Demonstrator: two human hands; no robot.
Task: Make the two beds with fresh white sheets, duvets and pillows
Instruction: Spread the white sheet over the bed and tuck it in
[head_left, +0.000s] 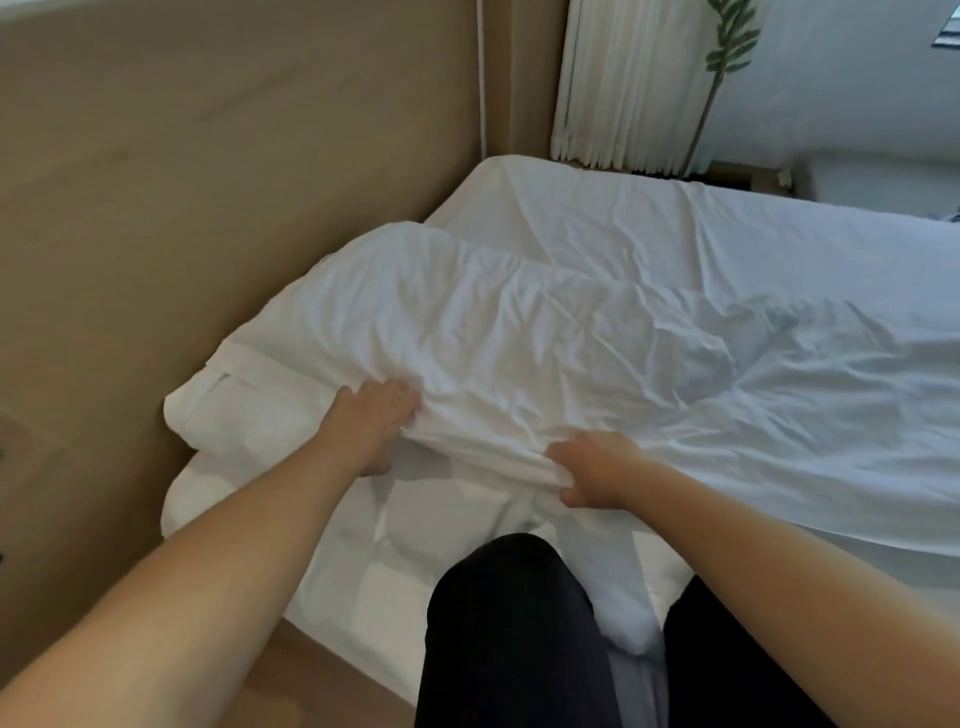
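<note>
A crumpled white fabric cover (519, 332) is gripped at its edge by the curled left hand (376, 423) and right hand (597, 470), above a quilted white duvet (363, 561).

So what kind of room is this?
Most likely a bedroom, maybe in a hotel. There's a bed with a white sheet, a rumpled white duvet gripped by the left hand and right hand, and pale curtains.
</note>
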